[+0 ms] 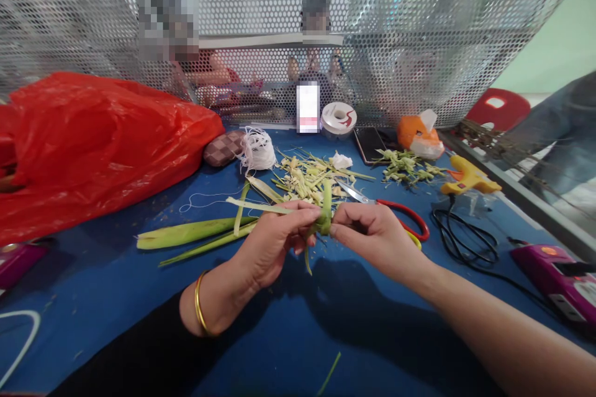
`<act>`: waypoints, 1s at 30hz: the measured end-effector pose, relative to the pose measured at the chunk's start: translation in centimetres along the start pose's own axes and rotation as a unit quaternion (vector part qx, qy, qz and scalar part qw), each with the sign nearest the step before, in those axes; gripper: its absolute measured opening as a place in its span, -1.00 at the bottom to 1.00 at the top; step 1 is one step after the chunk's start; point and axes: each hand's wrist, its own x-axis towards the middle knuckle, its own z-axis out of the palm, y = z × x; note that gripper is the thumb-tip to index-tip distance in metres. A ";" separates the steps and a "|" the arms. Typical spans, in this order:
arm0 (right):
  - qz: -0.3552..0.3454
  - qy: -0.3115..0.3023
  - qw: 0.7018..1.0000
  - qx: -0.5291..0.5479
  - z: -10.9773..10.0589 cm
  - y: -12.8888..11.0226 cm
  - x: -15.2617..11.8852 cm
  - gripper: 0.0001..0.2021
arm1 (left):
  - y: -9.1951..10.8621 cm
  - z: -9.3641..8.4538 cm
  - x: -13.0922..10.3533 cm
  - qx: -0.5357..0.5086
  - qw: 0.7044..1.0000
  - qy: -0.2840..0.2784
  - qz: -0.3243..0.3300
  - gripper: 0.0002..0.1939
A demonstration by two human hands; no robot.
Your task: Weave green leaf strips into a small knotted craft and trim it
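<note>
Between my two hands, above the blue table point(153, 298), is a small woven piece of green leaf strips point(325, 218), with strip ends sticking up, left and down. My left hand point(274, 236) pinches its left side between thumb and fingers. On the opposite side, my right hand point(372, 232) grips the woven piece's edge with thumb and forefinger closed. Just behind my right hand lie red-handled scissors point(414, 220), blades partly open and pointing left. Long green leaf blades point(186, 234) rest left of my left hand. Behind both hands spreads a heap of leaf scraps point(302, 177).
A red plastic bag point(102, 130) fills the left. White string point(258, 149), a ribbon spool point(339, 118), a lit phone point(308, 108) and a dark phone point(370, 144) line the back. Rightward are a yellow glue gun point(465, 177), its black cord and a purple power strip point(554, 279).
</note>
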 end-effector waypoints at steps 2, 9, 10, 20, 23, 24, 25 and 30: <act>0.001 0.000 1.000 0.006 0.0 0.1 0.0 -0.73 | 0.0 0.0 -0.1 -0.003 1.000 0.009 -0.001 -0.81; 0.002 -0.004 1.000 -0.004 0.0 0.3 0.1 -0.74 | 0.1 0.2 -0.3 0.005 1.000 0.004 0.007 -0.72; 0.003 -0.003 1.000 -0.010 0.2 0.4 0.0 -0.74 | 0.0 0.3 -0.3 0.021 1.000 0.013 0.008 -0.70; 0.087 -0.038 0.991 0.091 0.5 0.0 -0.1 -0.76 | 0.0 0.6 -0.3 0.069 0.995 0.075 -0.009 -0.77; 0.152 -0.031 0.963 0.222 0.2 0.1 0.2 -0.74 | 0.1 0.7 -0.6 0.074 0.996 0.042 -0.015 -0.81; 0.156 -0.014 0.956 0.248 0.2 0.2 0.3 -0.73 | 0.0 0.8 -0.7 0.078 0.996 0.025 -0.022 -0.81; 0.155 0.005 0.951 0.266 0.2 0.3 0.4 -0.73 | 0.0 0.9 -0.8 0.085 0.996 0.012 -0.028 -0.82; 0.146 0.110 0.934 0.309 0.3 0.7 0.5 -0.75 | -0.2 1.3 -1.2 0.114 0.993 -0.004 -0.037 -0.86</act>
